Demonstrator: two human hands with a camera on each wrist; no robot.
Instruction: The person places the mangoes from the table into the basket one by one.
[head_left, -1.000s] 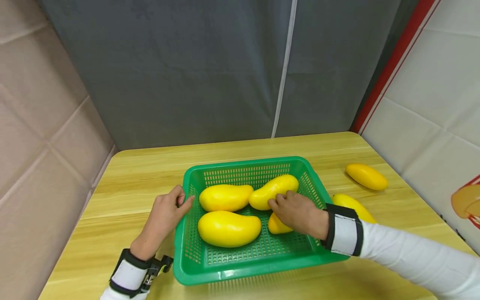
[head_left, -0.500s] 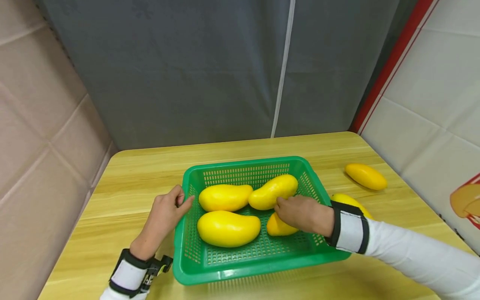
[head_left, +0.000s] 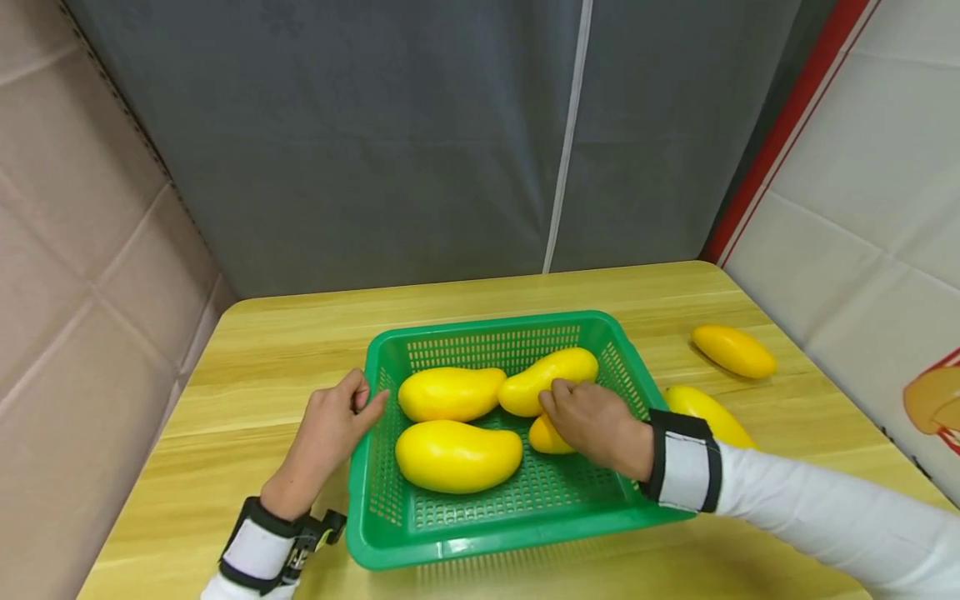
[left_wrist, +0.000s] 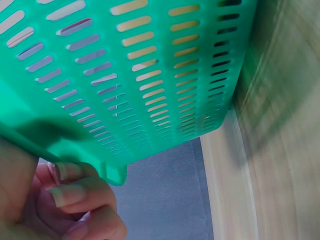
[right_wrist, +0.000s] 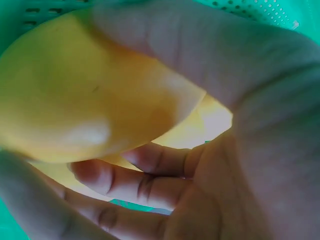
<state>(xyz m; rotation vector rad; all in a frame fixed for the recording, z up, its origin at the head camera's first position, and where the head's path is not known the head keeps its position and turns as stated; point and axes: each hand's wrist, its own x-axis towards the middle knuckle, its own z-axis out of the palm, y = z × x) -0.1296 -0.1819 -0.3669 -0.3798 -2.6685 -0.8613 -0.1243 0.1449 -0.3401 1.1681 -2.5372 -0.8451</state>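
My right hand [head_left: 592, 421] is inside the green basket [head_left: 495, 542], fingers curled round a small mango [head_left: 543, 437] near the right wall; the right wrist view shows that mango [right_wrist: 85, 95] wrapped by thumb and fingers [right_wrist: 145, 185], so it is a real grip; the mango sits low on the basket floor, partly hidden under my hand, touching or just beside the back right mango [head_left: 543, 379]; my left hand [head_left: 330, 429] holds the basket's left rim, thumb over the edge, fingers [left_wrist: 75, 195] curled under the lip in the left wrist view; two more mangoes lie in the basket, back left mango [head_left: 450, 393] and front left mango [head_left: 457, 456], just beside each other; basket stands on the wooden table [head_left: 262, 350]; outside it to the right, one mango [head_left: 701, 408] just beside the basket wall, a far mango [head_left: 733, 352] well apart near the wall
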